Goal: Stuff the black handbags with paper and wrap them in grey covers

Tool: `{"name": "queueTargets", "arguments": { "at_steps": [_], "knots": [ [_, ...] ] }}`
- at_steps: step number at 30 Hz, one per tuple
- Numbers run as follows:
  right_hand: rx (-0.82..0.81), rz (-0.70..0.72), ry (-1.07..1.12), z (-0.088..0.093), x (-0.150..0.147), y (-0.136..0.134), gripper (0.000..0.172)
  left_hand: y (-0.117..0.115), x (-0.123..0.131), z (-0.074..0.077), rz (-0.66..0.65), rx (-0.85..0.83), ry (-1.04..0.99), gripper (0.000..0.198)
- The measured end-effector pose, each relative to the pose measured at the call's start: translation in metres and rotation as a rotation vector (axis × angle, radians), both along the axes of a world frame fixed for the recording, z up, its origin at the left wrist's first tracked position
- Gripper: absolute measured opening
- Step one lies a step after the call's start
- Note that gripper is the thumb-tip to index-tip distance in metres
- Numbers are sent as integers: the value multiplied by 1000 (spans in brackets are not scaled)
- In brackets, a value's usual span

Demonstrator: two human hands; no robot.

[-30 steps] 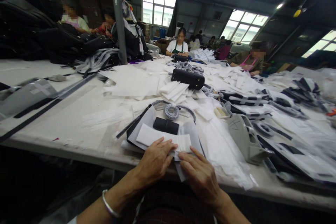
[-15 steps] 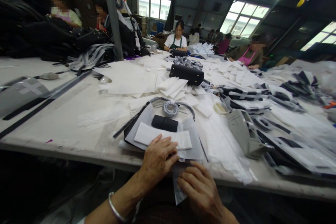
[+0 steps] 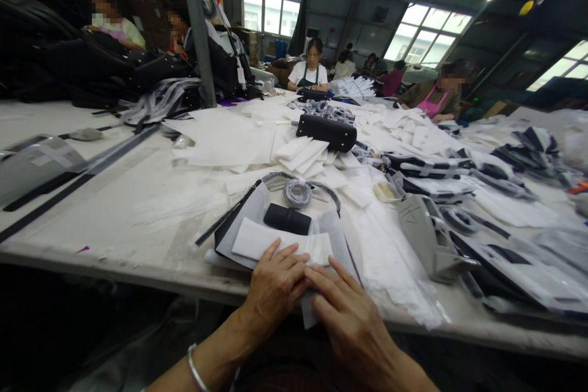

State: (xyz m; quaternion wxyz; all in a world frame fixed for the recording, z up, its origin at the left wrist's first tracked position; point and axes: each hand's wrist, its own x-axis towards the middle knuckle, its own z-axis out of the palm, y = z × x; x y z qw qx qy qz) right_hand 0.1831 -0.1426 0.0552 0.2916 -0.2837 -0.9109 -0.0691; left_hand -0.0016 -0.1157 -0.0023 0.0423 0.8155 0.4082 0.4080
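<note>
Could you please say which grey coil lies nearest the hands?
The front coil, just beyond the small black piece; others, like the right coil, lie farther away.

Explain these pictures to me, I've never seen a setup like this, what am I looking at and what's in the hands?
There is no machine here: a person works with two bare hands. The view comes from one camera worn on the head, looking forward and down.

On the table, right in front, lies a grey sheet with dark edges. On it are a black flat piece and a white pad. A wrapped coil lies just behind, and a black bag farther back.

The left hand rests its fingers on the white pad; the right hand reaches in beside it. A translucent strip hangs between them; whether either grips it, I can't tell.
</note>
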Motion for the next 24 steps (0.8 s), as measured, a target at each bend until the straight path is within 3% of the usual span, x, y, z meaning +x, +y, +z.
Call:
{"name": "queueTargets", "arguments": {
  "at_steps": [8,10,13,17,24],
  "knots": [
    [-422,-205,-237,22,0,47,17,-7,-6,22,-63,-182,-10,30],
    [-477,-227,-294,27,-3,57,18,-6,-1,22,-17,-162,-33,30],
    [-605,-278,-317,31,-4,71,20,-3,7,16,52,-110,-79,10],
    [-831,-315,-288,28,-3,87,24,2,16,10,128,-68,-107,17],
    [-1041,-454,-221,18,-1,99,15,6,16,10,166,7,-42,15]
  ]
}}
